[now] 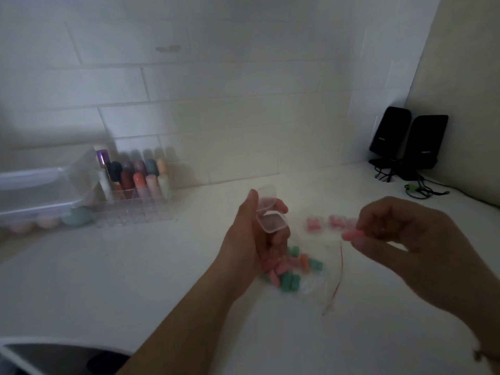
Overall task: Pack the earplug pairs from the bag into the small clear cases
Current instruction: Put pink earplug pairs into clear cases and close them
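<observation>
Left hand (253, 234) grips open case (269, 213) (right hand (400, 231) pinches earplug (351, 235)).

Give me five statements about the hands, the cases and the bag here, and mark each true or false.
1. The left hand holds an open clear case. True.
2. The right hand is empty. False: it pinches a pink earplug.
3. The bag lies on the counter with pink and green earplugs inside. True.
4. Two black speakers stand at the far left. False: far right corner.
5. Filled cases with pink earplugs lie beyond the bag. True.
</observation>
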Demonstrator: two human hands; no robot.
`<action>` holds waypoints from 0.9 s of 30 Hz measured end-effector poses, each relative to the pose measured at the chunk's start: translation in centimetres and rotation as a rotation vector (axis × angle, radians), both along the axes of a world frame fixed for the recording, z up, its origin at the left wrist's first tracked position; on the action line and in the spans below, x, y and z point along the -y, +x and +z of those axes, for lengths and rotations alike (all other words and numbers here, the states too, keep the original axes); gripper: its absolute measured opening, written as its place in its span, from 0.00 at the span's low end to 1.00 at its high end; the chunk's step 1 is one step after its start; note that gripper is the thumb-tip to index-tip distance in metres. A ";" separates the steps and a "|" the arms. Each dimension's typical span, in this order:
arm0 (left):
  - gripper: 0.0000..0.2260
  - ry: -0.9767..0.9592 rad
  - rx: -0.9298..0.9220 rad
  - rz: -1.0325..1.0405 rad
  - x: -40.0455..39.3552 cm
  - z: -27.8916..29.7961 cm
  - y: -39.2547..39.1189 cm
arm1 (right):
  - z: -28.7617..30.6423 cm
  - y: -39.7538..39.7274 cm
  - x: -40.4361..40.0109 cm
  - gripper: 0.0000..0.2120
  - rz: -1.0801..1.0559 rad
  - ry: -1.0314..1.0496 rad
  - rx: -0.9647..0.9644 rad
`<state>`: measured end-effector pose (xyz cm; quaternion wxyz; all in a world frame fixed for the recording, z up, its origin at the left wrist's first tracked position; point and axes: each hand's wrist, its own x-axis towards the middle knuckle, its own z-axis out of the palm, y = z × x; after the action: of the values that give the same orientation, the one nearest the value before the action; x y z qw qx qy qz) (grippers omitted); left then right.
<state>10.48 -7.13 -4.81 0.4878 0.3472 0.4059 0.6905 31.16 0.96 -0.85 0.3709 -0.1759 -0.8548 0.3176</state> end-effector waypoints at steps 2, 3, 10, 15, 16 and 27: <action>0.25 -0.014 -0.120 -0.041 0.0 -0.5 0.7 | -0.7 -0.9 1.0 0.06 0.057 -0.056 -0.099; 0.24 -0.009 -0.172 -0.058 0.0 -0.7 1.0 | -1.2 -1.5 1.5 0.06 0.058 -0.054 -0.125; 0.23 0.074 -0.208 -0.193 0.1 -1.1 2.3 | -3.0 -3.7 2.5 0.03 -0.133 0.436 -0.080; 0.21 0.057 -0.155 -0.222 0.1 -1.1 2.8 | -3.3 -4.0 2.2 0.03 -0.101 0.538 -0.063; 0.21 0.052 -0.146 -0.221 0.1 -1.1 2.8 | -3.2 -3.9 2.1 0.03 -0.079 0.544 -0.051; 0.20 0.034 0.018 -0.179 0.1 -0.9 2.3 | -2.6 -3.1 2.1 0.13 0.049 0.508 0.042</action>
<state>12.76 -7.25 -5.75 0.5451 0.3839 0.3572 0.6541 28.10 -1.17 -3.45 0.3775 -0.0629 -0.9186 0.0980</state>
